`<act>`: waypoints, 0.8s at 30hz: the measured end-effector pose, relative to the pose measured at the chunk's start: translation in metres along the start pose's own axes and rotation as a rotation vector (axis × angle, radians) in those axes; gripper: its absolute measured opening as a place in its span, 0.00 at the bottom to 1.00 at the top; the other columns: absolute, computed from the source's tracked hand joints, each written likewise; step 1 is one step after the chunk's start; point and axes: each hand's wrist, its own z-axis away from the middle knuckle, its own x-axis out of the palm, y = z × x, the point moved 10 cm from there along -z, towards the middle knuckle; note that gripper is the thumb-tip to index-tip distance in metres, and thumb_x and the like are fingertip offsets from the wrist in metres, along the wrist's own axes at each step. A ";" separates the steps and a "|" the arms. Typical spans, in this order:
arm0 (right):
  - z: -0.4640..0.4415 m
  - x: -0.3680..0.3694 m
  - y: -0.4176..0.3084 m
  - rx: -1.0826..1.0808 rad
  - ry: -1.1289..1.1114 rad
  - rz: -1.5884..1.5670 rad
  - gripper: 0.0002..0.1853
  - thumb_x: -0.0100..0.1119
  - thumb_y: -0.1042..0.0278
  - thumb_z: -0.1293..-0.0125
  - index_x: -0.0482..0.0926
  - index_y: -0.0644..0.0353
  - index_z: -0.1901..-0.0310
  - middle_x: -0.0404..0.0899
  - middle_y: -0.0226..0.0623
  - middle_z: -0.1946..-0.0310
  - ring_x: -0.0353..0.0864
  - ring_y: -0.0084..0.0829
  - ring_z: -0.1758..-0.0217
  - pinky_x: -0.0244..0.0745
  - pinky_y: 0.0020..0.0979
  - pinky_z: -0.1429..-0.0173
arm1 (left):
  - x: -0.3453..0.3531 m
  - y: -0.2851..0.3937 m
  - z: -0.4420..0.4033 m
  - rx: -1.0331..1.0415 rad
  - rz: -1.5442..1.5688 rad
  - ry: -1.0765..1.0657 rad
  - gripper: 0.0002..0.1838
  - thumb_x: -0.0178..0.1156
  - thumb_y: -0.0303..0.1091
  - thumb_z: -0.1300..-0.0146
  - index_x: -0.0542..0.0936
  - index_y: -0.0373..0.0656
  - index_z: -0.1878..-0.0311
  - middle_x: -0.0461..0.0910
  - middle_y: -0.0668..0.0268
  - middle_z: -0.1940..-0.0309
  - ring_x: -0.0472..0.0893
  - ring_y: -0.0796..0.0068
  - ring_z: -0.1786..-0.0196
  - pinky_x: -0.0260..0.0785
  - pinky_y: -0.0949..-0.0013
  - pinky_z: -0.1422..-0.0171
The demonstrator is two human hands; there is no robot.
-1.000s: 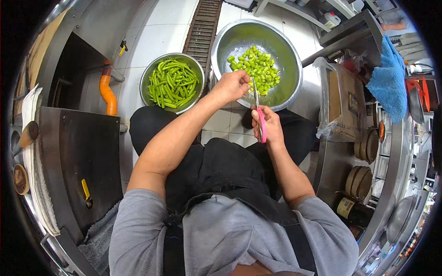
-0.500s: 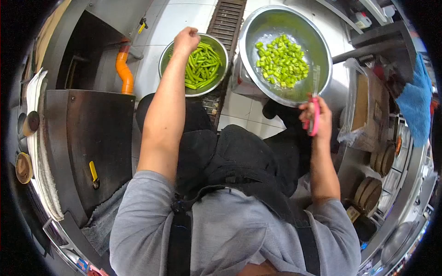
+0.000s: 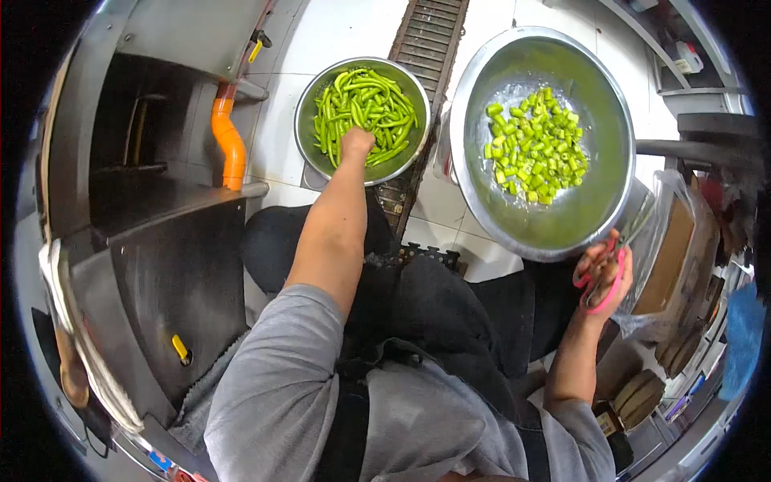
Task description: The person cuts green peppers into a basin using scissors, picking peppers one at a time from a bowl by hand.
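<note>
Whole green peppers (image 3: pixel 373 112) fill a steel bowl (image 3: pixel 302 132) on the floor at the left. My left hand (image 3: pixel 358 143) reaches into its near side and touches the peppers; its fingers are hidden. Cut green pieces (image 3: pixel 534 149) lie in a larger steel bowl (image 3: pixel 474 193) to the right. Beside that bowl's near right rim, my right hand (image 3: pixel 604 277) holds pink-handled scissors (image 3: pixel 617 281), with the blades pointing up and to the right, away from the cut pieces.
A floor drain grate (image 3: pixel 428 44) runs between the bowls. An orange pipe (image 3: pixel 229 145) and a metal cabinet (image 3: pixel 181 281) stand at the left. To the right are a plastic-wrapped cardboard box (image 3: pixel 668 257) and a blue cloth (image 3: pixel 740 341).
My left hand has gone from the cut pieces to the bowl of whole peppers. The scissors have moved right, away from the larger bowl's middle. The view has shifted too.
</note>
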 end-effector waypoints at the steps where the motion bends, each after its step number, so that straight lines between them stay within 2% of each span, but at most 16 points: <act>1: -0.001 0.000 0.000 0.011 0.027 0.006 0.32 0.61 0.49 0.37 0.69 0.70 0.43 0.78 0.40 0.72 0.74 0.25 0.81 0.67 0.22 0.83 | -0.003 0.004 -0.001 -0.039 0.088 0.003 0.26 0.56 0.49 0.48 0.82 0.33 0.57 0.80 0.43 0.55 0.80 0.48 0.49 0.71 0.54 0.42; 2: -0.003 -0.001 0.001 0.020 0.053 0.014 0.34 0.62 0.47 0.38 0.69 0.70 0.43 0.78 0.40 0.71 0.74 0.26 0.81 0.67 0.23 0.83 | -0.005 0.012 -0.003 -0.042 0.087 -0.006 0.26 0.56 0.49 0.48 0.82 0.33 0.57 0.80 0.43 0.55 0.80 0.48 0.49 0.71 0.54 0.42; 4: -0.006 0.000 0.000 0.006 0.040 0.023 0.36 0.63 0.44 0.40 0.69 0.70 0.43 0.78 0.40 0.71 0.74 0.26 0.81 0.67 0.23 0.83 | -0.013 0.009 -0.006 -0.235 0.101 0.032 0.28 0.59 0.49 0.44 0.77 0.36 0.47 0.78 0.46 0.47 0.77 0.48 0.43 0.70 0.53 0.39; 6: -0.009 0.001 -0.001 -0.004 0.031 0.033 0.39 0.64 0.40 0.42 0.68 0.70 0.42 0.78 0.40 0.71 0.74 0.26 0.80 0.66 0.22 0.83 | -0.011 0.009 -0.010 -0.259 0.089 0.036 0.28 0.58 0.47 0.43 0.76 0.37 0.45 0.77 0.46 0.46 0.78 0.48 0.44 0.71 0.53 0.40; 9: -0.011 -0.003 0.002 0.042 0.052 0.080 0.46 0.66 0.34 0.48 0.67 0.70 0.42 0.77 0.39 0.70 0.74 0.26 0.80 0.66 0.22 0.83 | -0.007 -0.002 -0.025 -0.280 0.078 0.061 0.22 0.57 0.41 0.43 0.78 0.37 0.49 0.79 0.48 0.48 0.80 0.50 0.47 0.73 0.55 0.42; 12: -0.010 -0.003 0.001 -0.005 0.041 0.066 0.46 0.67 0.34 0.48 0.67 0.70 0.42 0.77 0.40 0.70 0.74 0.26 0.80 0.66 0.22 0.83 | -0.001 -0.010 -0.033 -0.252 0.059 0.030 0.18 0.56 0.39 0.44 0.81 0.37 0.55 0.80 0.48 0.50 0.80 0.51 0.46 0.72 0.55 0.42; 13: -0.008 -0.003 0.001 0.034 0.073 0.049 0.45 0.67 0.35 0.48 0.68 0.69 0.42 0.78 0.39 0.70 0.75 0.25 0.80 0.66 0.22 0.83 | -0.016 -0.002 -0.030 -0.108 -0.017 0.183 0.18 0.58 0.42 0.45 0.82 0.34 0.65 0.84 0.47 0.62 0.85 0.54 0.60 0.76 0.57 0.57; 14: -0.007 -0.003 -0.001 0.021 0.073 0.033 0.45 0.67 0.35 0.48 0.68 0.69 0.42 0.78 0.39 0.70 0.75 0.25 0.80 0.66 0.22 0.83 | -0.022 -0.002 -0.034 -0.100 -0.015 0.201 0.18 0.58 0.42 0.45 0.82 0.34 0.65 0.84 0.47 0.62 0.85 0.54 0.60 0.76 0.57 0.57; 16: -0.002 -0.006 0.003 0.086 0.074 0.080 0.42 0.66 0.37 0.46 0.69 0.68 0.43 0.79 0.38 0.70 0.76 0.24 0.79 0.67 0.22 0.82 | -0.014 -0.001 -0.020 -0.281 0.556 -0.126 0.13 0.58 0.37 0.41 0.80 0.33 0.67 0.84 0.49 0.66 0.84 0.66 0.71 0.73 0.65 0.72; 17: 0.000 -0.003 -0.001 0.029 0.033 0.063 0.36 0.65 0.43 0.42 0.71 0.67 0.43 0.79 0.37 0.70 0.77 0.24 0.79 0.68 0.21 0.81 | -0.032 0.010 -0.013 -0.262 0.560 -0.110 0.13 0.58 0.37 0.41 0.80 0.33 0.67 0.84 0.49 0.66 0.84 0.66 0.71 0.73 0.65 0.72; 18: 0.003 -0.004 0.000 0.064 0.048 -0.004 0.29 0.63 0.53 0.40 0.71 0.67 0.44 0.79 0.38 0.70 0.78 0.24 0.78 0.68 0.20 0.80 | -0.059 0.029 -0.004 -0.185 0.685 -0.036 0.10 0.59 0.33 0.41 0.79 0.33 0.65 0.84 0.51 0.68 0.83 0.68 0.73 0.71 0.67 0.74; 20: 0.007 -0.003 0.001 0.006 0.004 -0.023 0.26 0.61 0.61 0.39 0.71 0.67 0.43 0.79 0.39 0.69 0.78 0.25 0.76 0.69 0.20 0.79 | -0.116 0.065 0.019 -0.015 0.933 0.106 0.08 0.61 0.26 0.41 0.76 0.34 0.61 0.82 0.56 0.72 0.81 0.72 0.76 0.68 0.72 0.78; 21: 0.008 -0.004 0.001 -0.026 -0.007 -0.029 0.25 0.60 0.66 0.38 0.69 0.67 0.42 0.80 0.39 0.68 0.78 0.24 0.75 0.69 0.20 0.78 | -0.140 0.079 0.030 0.050 1.024 0.152 0.10 0.62 0.25 0.43 0.74 0.34 0.59 0.82 0.58 0.71 0.82 0.72 0.72 0.69 0.73 0.75; 22: 0.009 -0.003 0.003 0.030 -0.026 -0.025 0.26 0.60 0.68 0.39 0.68 0.67 0.40 0.80 0.40 0.66 0.78 0.24 0.73 0.69 0.19 0.76 | -0.171 0.099 0.050 0.157 0.973 0.168 0.10 0.62 0.25 0.42 0.74 0.34 0.59 0.81 0.60 0.69 0.82 0.74 0.69 0.71 0.74 0.71; 24: 0.013 -0.002 -0.005 -0.061 -0.054 0.009 0.26 0.60 0.69 0.39 0.68 0.66 0.40 0.80 0.40 0.63 0.80 0.23 0.70 0.69 0.18 0.74 | -0.214 0.138 0.091 0.316 0.894 0.152 0.11 0.63 0.26 0.43 0.74 0.35 0.58 0.81 0.62 0.69 0.82 0.74 0.68 0.71 0.74 0.68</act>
